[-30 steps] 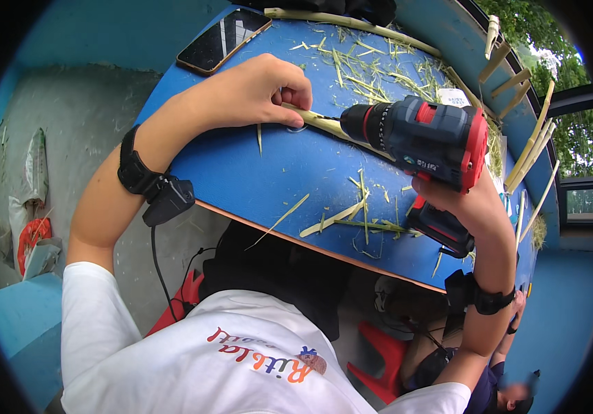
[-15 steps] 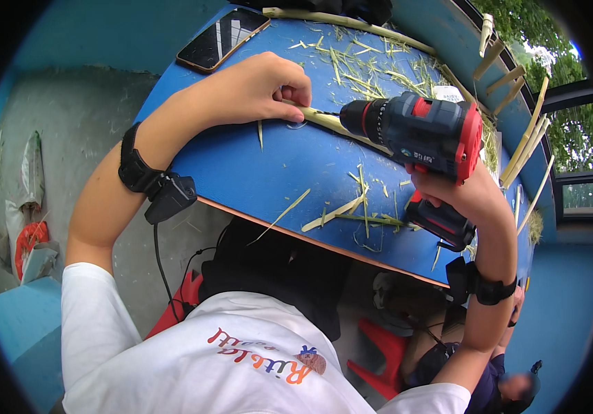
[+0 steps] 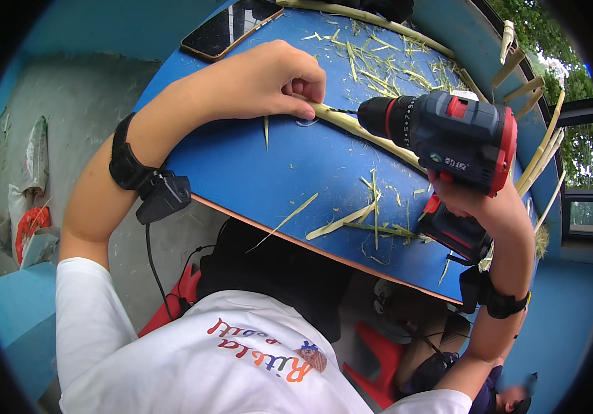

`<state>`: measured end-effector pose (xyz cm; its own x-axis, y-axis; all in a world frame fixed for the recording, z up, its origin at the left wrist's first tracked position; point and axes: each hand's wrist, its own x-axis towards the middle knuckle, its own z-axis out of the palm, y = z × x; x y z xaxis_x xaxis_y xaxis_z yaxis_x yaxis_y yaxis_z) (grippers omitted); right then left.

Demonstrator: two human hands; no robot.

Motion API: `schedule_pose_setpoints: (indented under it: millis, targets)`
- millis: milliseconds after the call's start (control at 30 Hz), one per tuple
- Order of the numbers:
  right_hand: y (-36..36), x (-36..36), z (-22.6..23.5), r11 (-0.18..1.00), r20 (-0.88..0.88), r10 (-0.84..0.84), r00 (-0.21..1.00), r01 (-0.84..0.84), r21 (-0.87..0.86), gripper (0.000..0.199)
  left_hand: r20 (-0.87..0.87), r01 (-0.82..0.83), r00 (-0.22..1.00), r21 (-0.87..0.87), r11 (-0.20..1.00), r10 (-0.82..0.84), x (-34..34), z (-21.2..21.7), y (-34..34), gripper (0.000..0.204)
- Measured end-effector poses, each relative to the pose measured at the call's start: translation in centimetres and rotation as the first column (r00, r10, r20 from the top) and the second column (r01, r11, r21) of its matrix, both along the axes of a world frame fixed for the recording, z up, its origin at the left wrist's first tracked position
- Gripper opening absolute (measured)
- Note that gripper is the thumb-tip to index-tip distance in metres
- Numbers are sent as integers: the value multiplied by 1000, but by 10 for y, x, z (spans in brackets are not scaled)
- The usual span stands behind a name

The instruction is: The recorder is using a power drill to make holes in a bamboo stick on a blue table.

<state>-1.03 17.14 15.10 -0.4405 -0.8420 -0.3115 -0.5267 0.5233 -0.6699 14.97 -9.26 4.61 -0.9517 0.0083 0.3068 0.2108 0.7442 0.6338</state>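
desk (image 3: 255, 172): blue top, littered with pale green shavings and split strips, biggest thing in view.
drill (image 3: 448, 138): dark blue and red cordless, lying sideways over the desk's right half, bit aimed left at the strip's end.
left hand (image 3: 262, 83): fist-down on the desk, fingers (image 3: 303, 107) curled, pinching and pressing the strip flat.
right hand (image 3: 476, 203): fingers wrapped tight around the drill grip, mostly hidden under the body.
phone (image 3: 231, 27): dark screen, at the desk's far left edge.
strip (image 3: 358, 127): long pale bamboo sliver, flat on the desk mid-top, running from the left hand to under the drill.
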Motion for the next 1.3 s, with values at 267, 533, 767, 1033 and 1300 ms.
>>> schedule_pose_setpoints:
  millis: [267,533,767,1033,1300]
  targets:
    - [1,2,2,1000,-104,6,995,-4,20,38,2,-14,1000,-33,999,14,-1,4,0,17]
    - [-7,5,5,992,-72,-71,995,78,98,35,16,-31,999,-39,999,31,2,4,-2,16]
    - [-6,0,9,990,27,-97,995,94,104,30,-8,-37,999,-72,997,36,2,6,0,15]
    - [-4,2,5,996,38,-94,995,93,12,31,-3,-35,999,-51,998,35,3,4,-1,15]
    - [7,0,7,990,76,-137,988,139,-19,33,-6,-45,999,-79,996,45,2,6,-1,15]
